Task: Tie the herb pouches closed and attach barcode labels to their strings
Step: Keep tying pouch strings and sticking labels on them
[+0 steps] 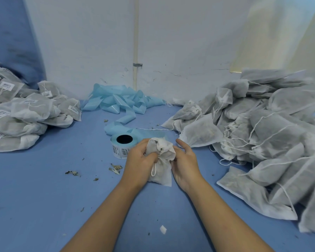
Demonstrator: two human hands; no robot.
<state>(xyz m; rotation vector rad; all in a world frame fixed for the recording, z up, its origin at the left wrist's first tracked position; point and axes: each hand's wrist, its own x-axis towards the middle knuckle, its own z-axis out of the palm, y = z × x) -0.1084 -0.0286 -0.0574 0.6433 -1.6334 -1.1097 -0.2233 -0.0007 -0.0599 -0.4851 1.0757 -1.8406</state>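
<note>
Resting upright between both hands at the centre of the blue desk (44,197), the herb pouch (161,160) has its gathered neck turned away from the person and its flat base toward them. The left hand (139,160) grips the pouch's left side, fingers curled into the fabric near the neck. The right hand (185,160) lies against the right side, thumb tucked at the fabric and its fingers (183,143) loosely spread beyond the neck. A loop of white string (153,170) hangs down the pouch's front. Just behind the left hand lies the label roll (122,145). Labelled pouches (25,110) are heaped at far left, unlabelled pouches (262,133) at right.
</note>
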